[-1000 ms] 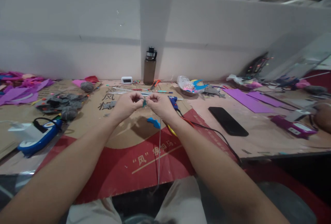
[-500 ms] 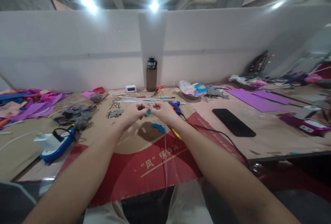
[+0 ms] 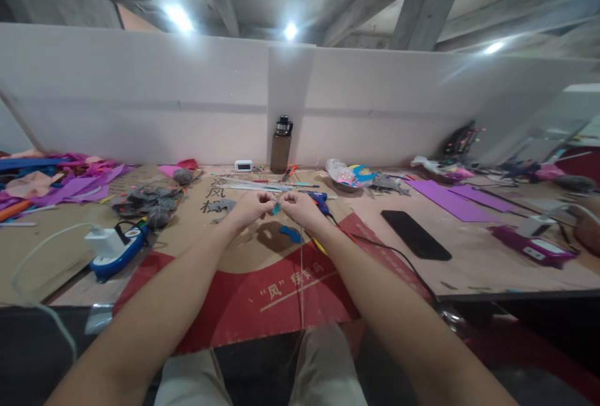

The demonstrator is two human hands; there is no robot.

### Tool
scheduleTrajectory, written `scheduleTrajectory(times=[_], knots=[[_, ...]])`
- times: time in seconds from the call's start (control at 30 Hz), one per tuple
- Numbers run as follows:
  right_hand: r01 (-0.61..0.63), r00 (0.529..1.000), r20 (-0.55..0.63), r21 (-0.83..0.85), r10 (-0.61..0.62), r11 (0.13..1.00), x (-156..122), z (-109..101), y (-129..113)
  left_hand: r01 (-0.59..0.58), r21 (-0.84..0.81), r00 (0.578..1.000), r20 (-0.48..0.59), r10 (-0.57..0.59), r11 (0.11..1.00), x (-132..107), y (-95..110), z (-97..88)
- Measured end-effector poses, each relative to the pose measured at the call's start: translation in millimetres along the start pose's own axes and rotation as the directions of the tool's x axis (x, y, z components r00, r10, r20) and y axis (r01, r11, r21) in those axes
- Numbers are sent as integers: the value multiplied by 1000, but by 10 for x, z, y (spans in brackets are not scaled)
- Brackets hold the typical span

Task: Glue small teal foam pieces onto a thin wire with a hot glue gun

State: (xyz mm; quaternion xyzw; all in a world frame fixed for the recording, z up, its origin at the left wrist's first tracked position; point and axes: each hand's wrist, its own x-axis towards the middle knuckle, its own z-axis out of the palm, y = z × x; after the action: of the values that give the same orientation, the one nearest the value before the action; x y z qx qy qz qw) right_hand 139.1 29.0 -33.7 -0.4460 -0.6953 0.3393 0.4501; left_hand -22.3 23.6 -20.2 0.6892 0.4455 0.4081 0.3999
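The person's left hand [image 3: 255,208] and right hand [image 3: 300,211] meet above the middle of the cardboard sheet [image 3: 225,312], fingertips pinching a small teal piece [image 3: 276,208] between them. A thin pale strand [image 3: 302,281] hangs below the right hand, down past the cardboard's front edge — its upper end is hidden. A blue piece [image 3: 291,235] lies on the cardboard under the hands, and a blue glue gun [image 3: 319,202] sits just beyond the right hand. A dark bottle [image 3: 281,151] stands upright at the table's [image 3: 469,275] back edge; a black phone [image 3: 415,235] lies right of the cardboard, near the table's front edge.
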Motion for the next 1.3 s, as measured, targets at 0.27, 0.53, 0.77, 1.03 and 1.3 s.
scheduleTrajectory(times=[0.27, 0.53, 0.77, 1.03, 1.3], knots=[[-45, 999, 32, 54, 44, 997, -30, -2, -4, -6, -28, 1000, -5, 6, 1000, -6, -21, -15], [-38, 997, 68, 75, 33, 996, -40, -7, -34, 0, -40, 1000, 31, 1, 999, -23, -11, -32], [-34, 997, 72, 88, 27, 996, -15, -27, -16, 5, -59, 999, 38, -2, 998, -20, -18, -39], [-33, 997, 76, 125, 23, 992, 11, -24, 16, 90, -132, 995, 62, -82, 987, 14, -72, -53], [-36, 995, 101, 142, 22, 989, -20, -74, -57, 156, -397, 980, 180, -90, 905, -45, 29, -74]])
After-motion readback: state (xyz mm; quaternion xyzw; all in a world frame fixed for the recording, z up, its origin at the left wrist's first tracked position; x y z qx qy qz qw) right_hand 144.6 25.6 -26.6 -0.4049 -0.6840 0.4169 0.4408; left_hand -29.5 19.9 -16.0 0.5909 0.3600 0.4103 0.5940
